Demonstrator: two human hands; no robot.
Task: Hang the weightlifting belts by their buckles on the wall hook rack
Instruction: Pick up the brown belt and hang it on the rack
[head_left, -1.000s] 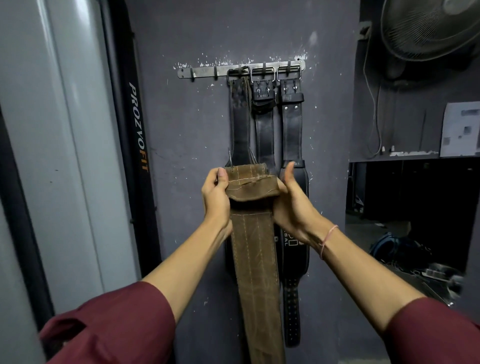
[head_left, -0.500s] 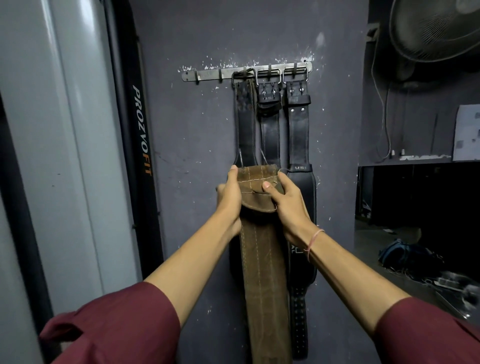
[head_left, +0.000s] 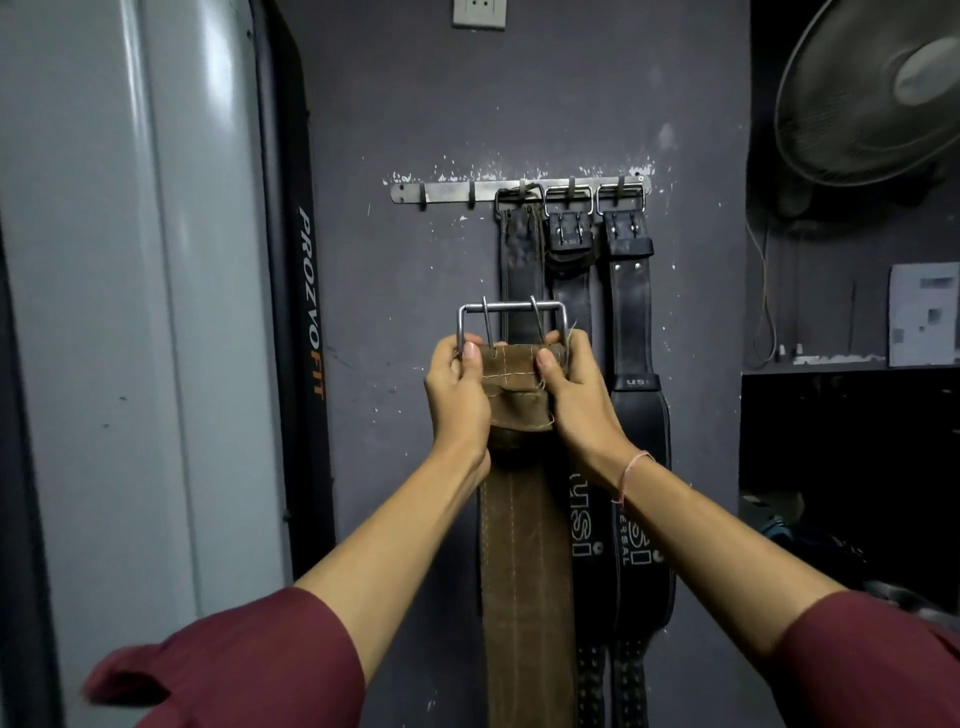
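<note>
I hold a brown suede weightlifting belt upright in front of the wall. My left hand and my right hand grip its folded top end, thumbs on the stitched flap. Its steel two-prong buckle stands up above my fingers, well below the metal hook rack. Three black belts hang by their buckles on the rack's three right hooks. The two left hooks are bare.
A grey padded column with a black "PROZVOFIT" strip stands left of the wall. A wall fan hangs at the upper right, with a dark shelf and cluttered floor below it. A socket sits above the rack.
The buckle, hidden behind the flap before, now stands upright above my hands. Both hands shifted their grip to the belt's top corners, and my view moved closer and tilted up.
</note>
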